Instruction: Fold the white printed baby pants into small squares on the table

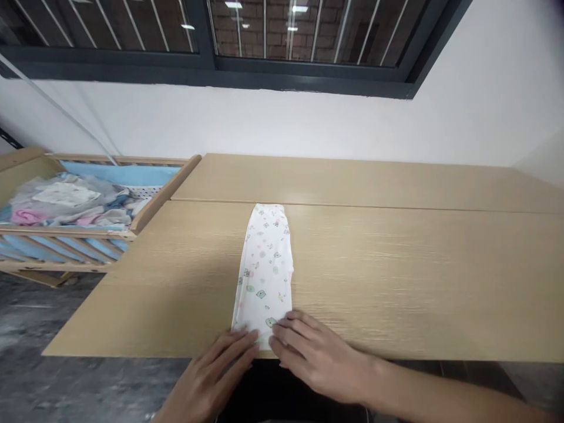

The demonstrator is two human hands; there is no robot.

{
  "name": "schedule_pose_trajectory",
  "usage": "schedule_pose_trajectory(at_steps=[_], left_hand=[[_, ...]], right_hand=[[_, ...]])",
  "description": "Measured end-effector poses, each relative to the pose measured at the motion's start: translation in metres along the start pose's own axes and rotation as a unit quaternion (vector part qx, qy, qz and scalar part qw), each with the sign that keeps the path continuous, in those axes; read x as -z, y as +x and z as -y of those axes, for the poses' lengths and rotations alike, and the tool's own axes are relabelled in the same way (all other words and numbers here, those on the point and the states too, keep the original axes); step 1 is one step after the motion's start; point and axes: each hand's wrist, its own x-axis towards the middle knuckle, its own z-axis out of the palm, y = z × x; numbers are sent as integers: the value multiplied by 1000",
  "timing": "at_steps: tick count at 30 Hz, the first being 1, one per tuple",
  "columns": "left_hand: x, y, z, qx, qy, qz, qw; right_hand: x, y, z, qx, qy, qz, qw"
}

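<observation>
A small pair of white baby trousers (267, 258) with a green and pink print lies flat on the wooden table (396, 264). It is folded lengthwise into a narrow strip that runs from near the table's seam to its front edge. My left hand (215, 370) rests on the near left corner of the cloth, fingers stretched out. Across from it, my right hand (315, 352) lies on the near right corner with its fingers extended. Both thumbs are mostly hidden from view.
To the left stands a wooden crib (154, 202) with a blue lining, holding a pile of clothes (70, 200) and clear plastic bags. Behind the table is a white wall (308, 123) below a dark-framed window (308, 73) with bars.
</observation>
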Motion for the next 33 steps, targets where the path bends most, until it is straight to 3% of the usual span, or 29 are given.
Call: schedule_pose_trajectory(at_steps=[5, 10, 13, 17, 21, 24, 27, 30, 33], left_hand=[[11, 2, -5, -37, -13, 3, 999], [20, 22, -20, 19, -44, -33, 998], [28, 46, -16, 56, -66, -65, 994], [47, 108, 19, 99, -22, -104, 989], [49, 180, 73, 139, 79, -12, 987], [26, 216, 112, 199, 116, 55, 972], [-2, 235, 137, 230, 140, 79, 960], [-20, 238, 142, 244, 157, 83, 953], [-22, 224, 121, 250, 180, 63, 949]], right_hand=[[1, -13, 15, -39, 29, -51, 998], [31, -12, 11, -116, 119, -58, 984], [52, 1, -7, -159, 176, -70, 969], [65, 36, -60, -214, 227, -123, 942], [49, 80, -137, -288, 220, -185, 913], [23, 106, -190, -317, 217, -163, 909], [-3, 121, -223, -341, 189, -128, 912], [-23, 123, -235, -345, 168, -114, 916], [-29, 117, -233, -343, 154, -118, 919]])
